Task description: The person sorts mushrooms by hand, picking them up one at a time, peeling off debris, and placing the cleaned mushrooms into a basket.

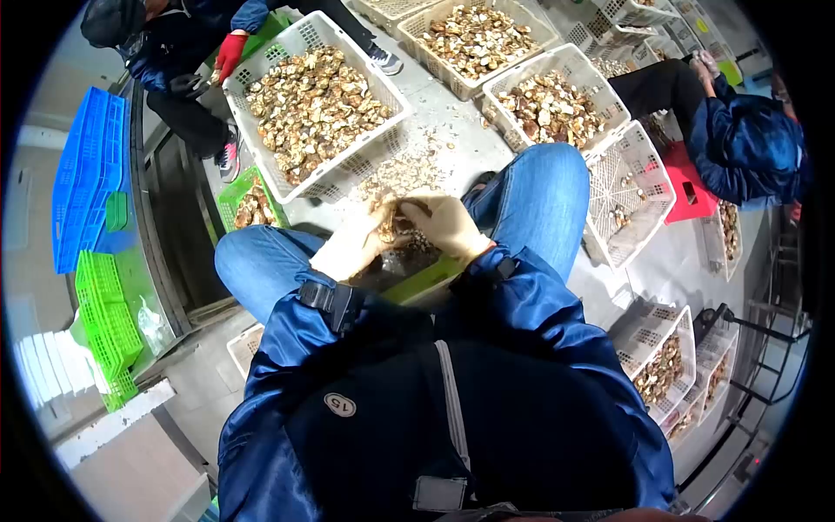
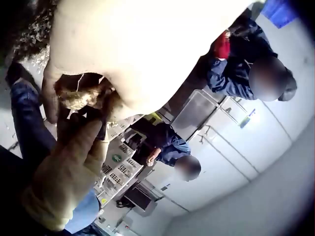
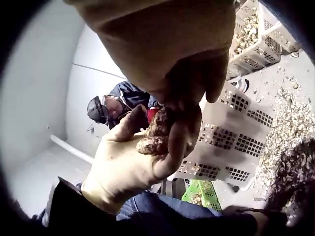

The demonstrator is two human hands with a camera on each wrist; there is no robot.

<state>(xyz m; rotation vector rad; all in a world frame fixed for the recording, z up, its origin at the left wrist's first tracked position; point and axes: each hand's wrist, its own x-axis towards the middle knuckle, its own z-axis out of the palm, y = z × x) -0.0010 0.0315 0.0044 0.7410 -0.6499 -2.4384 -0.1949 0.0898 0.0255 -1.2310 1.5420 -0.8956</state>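
Both hands wear pale gloves and meet between the knees in the head view. The left hand [image 1: 355, 244] grips a rough brown shell clump [image 1: 399, 228], its fingers curled around it. Against the clump's other side, the right hand [image 1: 448, 228] has its fingers bent. In the right wrist view the knobbly clump [image 3: 156, 133] lies in the left hand's grip [image 3: 123, 160], with the right hand [image 3: 170, 49] over it. The left wrist view shows a lighter patch of the clump [image 2: 83, 98] between both hands; whether the right fingers hold a tool is hidden.
A large white crate [image 1: 396, 96] of shells stands ahead, with more crates [image 1: 557, 130] to the right. Below the hands is a green-edged container [image 1: 426, 283]. Shell fragments [image 1: 417, 165] litter the floor. Other people sit at left [image 1: 174, 78] and right [image 1: 748, 148].
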